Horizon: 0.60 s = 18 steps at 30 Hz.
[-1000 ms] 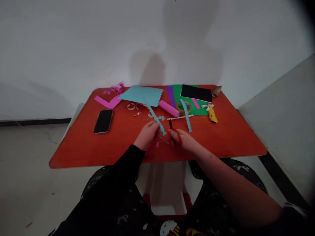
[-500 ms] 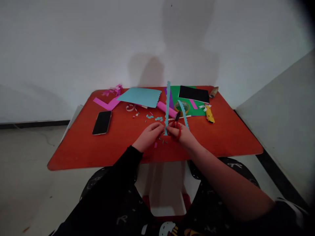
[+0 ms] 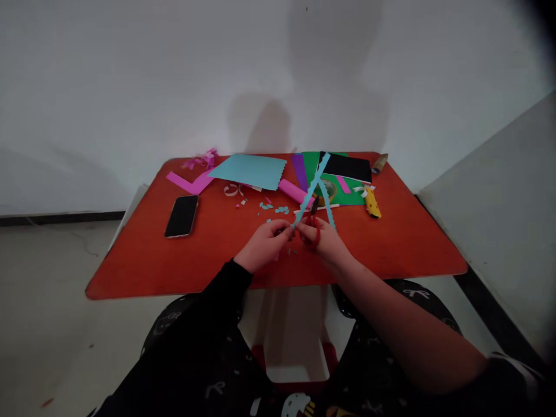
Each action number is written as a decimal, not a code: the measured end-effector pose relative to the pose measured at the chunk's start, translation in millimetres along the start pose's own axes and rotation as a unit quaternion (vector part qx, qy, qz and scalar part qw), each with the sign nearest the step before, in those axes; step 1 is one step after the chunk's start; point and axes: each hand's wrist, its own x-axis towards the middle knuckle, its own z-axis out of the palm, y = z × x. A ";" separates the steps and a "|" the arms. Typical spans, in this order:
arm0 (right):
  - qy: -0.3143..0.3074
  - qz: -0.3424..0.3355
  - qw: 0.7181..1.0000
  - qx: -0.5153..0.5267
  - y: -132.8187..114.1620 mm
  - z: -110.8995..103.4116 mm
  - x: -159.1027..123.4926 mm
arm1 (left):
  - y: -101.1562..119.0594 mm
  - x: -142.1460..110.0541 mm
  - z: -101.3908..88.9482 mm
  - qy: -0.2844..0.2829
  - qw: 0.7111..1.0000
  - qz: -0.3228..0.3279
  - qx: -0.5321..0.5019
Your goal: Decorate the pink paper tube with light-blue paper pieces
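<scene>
A light blue paper strip (image 3: 313, 183) with scalloped edges slants up and to the right from between my hands. Its lower end is pinched by the fingers of my left hand (image 3: 268, 243). Close beside it, my right hand (image 3: 324, 238) is closed around red-handled scissors (image 3: 313, 223), whose dark blades point up and away; its fingertips touch the strip too. Behind my right hand lies a second scalloped blue strip (image 3: 326, 202). Small blue paper scraps (image 3: 281, 209) are scattered just beyond my left hand.
The red table (image 3: 152, 266) holds a phone (image 3: 182, 216) at left and a blue sheet (image 3: 249, 171) at the back. A pink roll (image 3: 293, 190), a tape roll (image 3: 329, 191), green paper (image 3: 354, 197), a black sheet (image 3: 350, 167) and a yellow spotted piece (image 3: 372, 202) are to the right.
The blue strip first slanted up to the left from my left hand, then stood upright, and now tilts right. My right hand has come in to touch it, keeping the scissors.
</scene>
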 end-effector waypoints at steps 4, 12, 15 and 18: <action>-0.031 0.009 0.995 -0.091 -5.6 -6.0 0.1 | 2.8 -0.4 -3.3 0.037 0.999 -0.012 -0.022; -0.231 -0.032 0.936 -0.265 -11.0 -17.8 -11.0 | 9.8 -3.6 -6.4 0.077 0.985 -0.056 -0.145; -0.262 -0.044 0.928 -0.263 -9.6 -20.2 -11.6 | 12.4 -3.6 -6.0 0.089 0.977 -0.069 -0.180; -0.145 -0.060 0.946 -0.283 -6.1 -18.3 -9.3 | 10.5 -2.2 -5.7 0.091 0.970 -0.075 -0.212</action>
